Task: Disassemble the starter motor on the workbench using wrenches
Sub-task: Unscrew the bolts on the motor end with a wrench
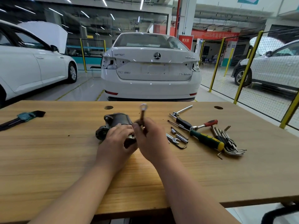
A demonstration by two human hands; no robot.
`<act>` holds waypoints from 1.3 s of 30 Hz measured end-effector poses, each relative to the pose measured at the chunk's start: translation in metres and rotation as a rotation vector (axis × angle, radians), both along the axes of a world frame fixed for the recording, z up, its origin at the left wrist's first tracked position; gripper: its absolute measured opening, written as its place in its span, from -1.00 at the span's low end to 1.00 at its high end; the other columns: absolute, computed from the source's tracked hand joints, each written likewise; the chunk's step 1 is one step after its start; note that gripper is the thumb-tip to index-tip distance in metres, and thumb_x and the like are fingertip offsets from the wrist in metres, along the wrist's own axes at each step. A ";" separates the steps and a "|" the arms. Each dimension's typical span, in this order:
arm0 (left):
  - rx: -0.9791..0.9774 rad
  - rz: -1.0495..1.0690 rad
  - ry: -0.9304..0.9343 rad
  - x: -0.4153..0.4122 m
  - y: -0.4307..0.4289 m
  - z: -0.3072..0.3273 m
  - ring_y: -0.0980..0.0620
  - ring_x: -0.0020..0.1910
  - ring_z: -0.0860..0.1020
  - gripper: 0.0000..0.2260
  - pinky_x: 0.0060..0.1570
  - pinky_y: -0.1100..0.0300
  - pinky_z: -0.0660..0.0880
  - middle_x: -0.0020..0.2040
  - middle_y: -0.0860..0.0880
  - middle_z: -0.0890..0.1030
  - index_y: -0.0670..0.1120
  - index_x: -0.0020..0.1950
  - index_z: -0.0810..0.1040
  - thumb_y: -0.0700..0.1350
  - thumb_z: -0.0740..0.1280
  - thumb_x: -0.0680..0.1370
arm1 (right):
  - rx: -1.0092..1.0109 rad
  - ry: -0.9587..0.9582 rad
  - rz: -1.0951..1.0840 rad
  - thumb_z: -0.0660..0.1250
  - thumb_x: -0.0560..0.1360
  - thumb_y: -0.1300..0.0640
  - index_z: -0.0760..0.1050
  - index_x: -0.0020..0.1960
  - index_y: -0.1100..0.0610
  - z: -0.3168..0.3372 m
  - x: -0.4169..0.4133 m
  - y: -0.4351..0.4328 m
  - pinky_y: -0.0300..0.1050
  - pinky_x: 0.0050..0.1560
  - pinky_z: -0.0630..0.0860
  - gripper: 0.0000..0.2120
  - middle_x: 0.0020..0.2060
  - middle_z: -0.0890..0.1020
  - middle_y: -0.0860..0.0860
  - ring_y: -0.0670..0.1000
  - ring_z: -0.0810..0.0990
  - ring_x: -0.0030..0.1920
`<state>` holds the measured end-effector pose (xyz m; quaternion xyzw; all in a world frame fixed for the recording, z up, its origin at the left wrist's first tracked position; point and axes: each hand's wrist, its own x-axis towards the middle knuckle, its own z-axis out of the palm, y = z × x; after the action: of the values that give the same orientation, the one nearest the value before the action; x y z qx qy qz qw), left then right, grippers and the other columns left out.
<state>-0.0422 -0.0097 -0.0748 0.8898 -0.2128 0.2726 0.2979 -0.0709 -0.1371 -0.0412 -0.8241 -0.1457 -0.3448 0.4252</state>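
The grey starter motor (115, 121) lies on its side on the wooden workbench (64, 159), just ahead of me. My left hand (118, 139) rests over its near end and holds it down, hiding that end. My right hand (150, 136) grips a wrench (143, 113) by its shaft. The wrench stands nearly upright, its ring end at the top, right beside the motor. Its lower end is hidden behind my fingers.
Right of the motor lie loose tools: a green-and-yellow screwdriver (207, 140), a red-handled ratchet (204, 125), an open-end wrench (173, 139), sockets and a hex key set (229, 143). Another key set (21, 118) lies far left. White cars and a yellow mesh fence stand beyond the bench.
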 end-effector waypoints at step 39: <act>0.024 0.008 -0.059 0.005 0.001 -0.005 -0.01 0.33 0.34 -0.66 0.15 0.16 0.31 0.21 0.06 0.53 -0.05 0.15 0.58 0.08 0.39 0.44 | 1.356 0.717 0.268 0.21 0.55 0.30 0.50 -0.05 0.22 -0.022 0.018 -0.019 -0.24 -0.47 0.50 -0.91 -0.47 0.62 0.03 -0.03 0.57 -0.51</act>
<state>-0.0371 -0.0092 -0.0801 0.8857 -0.2212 0.2974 0.2796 -0.0529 -0.1557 -0.0636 -0.4204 0.1452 -0.0167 0.8955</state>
